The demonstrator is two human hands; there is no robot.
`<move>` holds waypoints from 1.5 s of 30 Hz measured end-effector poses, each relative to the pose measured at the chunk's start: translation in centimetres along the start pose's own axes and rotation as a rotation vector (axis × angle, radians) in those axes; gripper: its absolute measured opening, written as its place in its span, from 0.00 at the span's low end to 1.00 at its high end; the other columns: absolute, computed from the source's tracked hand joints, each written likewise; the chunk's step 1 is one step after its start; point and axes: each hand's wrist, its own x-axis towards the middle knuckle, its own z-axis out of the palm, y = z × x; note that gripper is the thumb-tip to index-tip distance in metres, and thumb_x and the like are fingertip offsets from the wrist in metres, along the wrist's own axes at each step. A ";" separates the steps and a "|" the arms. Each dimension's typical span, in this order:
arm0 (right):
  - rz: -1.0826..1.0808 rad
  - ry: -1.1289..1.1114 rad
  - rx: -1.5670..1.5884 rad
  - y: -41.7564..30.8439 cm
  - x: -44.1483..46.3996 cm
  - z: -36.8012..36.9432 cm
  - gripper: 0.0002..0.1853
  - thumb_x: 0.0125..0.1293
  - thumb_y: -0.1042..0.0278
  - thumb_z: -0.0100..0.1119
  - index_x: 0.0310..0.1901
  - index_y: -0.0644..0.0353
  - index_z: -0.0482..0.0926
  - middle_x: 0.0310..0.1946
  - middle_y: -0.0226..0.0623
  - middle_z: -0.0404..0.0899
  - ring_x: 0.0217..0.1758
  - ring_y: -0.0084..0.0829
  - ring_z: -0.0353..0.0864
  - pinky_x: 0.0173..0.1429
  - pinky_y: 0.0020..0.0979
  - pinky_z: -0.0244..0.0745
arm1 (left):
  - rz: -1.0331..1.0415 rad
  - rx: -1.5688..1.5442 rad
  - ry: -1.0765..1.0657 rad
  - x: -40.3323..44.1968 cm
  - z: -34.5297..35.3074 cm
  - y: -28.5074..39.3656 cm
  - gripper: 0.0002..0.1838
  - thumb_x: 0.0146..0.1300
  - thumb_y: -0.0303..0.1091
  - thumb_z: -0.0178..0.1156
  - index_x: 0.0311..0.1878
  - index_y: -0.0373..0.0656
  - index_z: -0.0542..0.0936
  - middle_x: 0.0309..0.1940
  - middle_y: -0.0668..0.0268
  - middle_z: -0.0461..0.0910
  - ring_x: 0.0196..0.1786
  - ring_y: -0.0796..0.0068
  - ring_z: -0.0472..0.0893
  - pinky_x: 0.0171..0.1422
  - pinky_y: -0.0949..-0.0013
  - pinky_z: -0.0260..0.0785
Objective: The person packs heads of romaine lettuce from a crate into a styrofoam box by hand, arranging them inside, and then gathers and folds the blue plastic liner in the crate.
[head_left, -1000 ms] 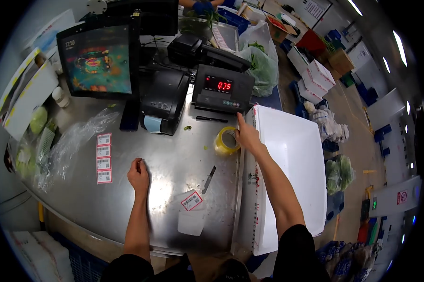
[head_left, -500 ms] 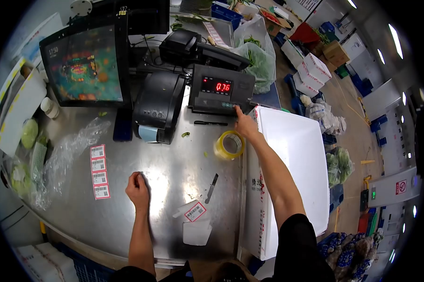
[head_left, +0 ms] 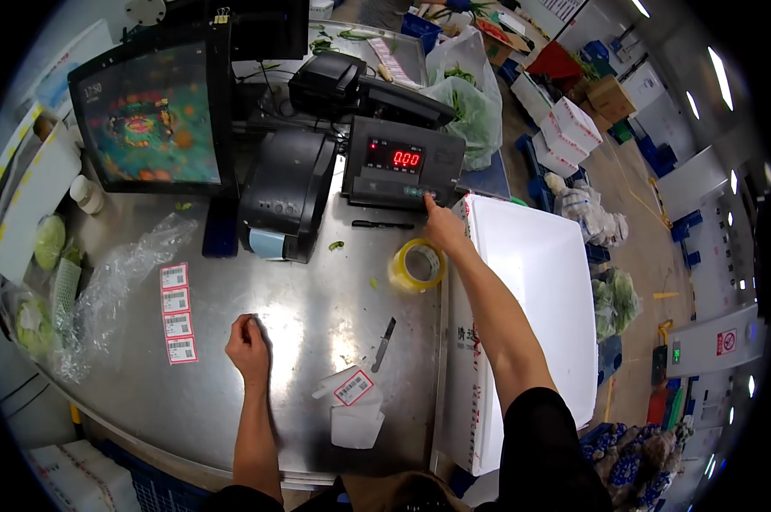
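A dark weighing-scale display (head_left: pixel 403 162) shows red digits reading 0.00. My right hand (head_left: pixel 442 224) reaches over the white foam box (head_left: pixel 531 282), its index finger stretched onto a button at the display's lower edge; it holds nothing that I can see. On the metal table (head_left: pixel 232 410) rests my left hand (head_left: pixel 248 345), fingers curled closed, nothing visible in them. To its left lies a strip of red-bordered barcode labels (head_left: pixel 178 313). A knife (head_left: pixel 384 345) and a single label (head_left: pixel 354 387) on white paper lie right of it. A roll of yellow tape (head_left: pixel 418 264) sits below my right hand.
A monitor (head_left: pixel 149 119) and black label printer (head_left: pixel 290 192) stand at the back left, a pen (head_left: pixel 382 224) near the display. Crumpled clear plastic (head_left: pixel 129 290) and bagged greens lie at the left edge. Stacked white boxes (head_left: pixel 571 126) stand on the floor at right.
The display's digits have gone from 0.76 to 0.00. My right finger remains at the button and my left hand has hardly moved. The view has shifted slightly.
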 end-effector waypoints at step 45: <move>-0.078 0.152 0.088 16.0 -52.1 3.7 0.27 0.51 0.55 0.70 0.52 0.58 0.77 0.44 0.39 0.80 0.51 0.38 0.77 0.62 0.51 0.60 | 0.127 -0.087 -0.083 -0.9 -0.2 -4.5 0.10 0.63 0.31 0.57 0.41 0.35 0.81 0.26 0.63 0.79 0.26 0.74 0.76 0.33 0.69 0.69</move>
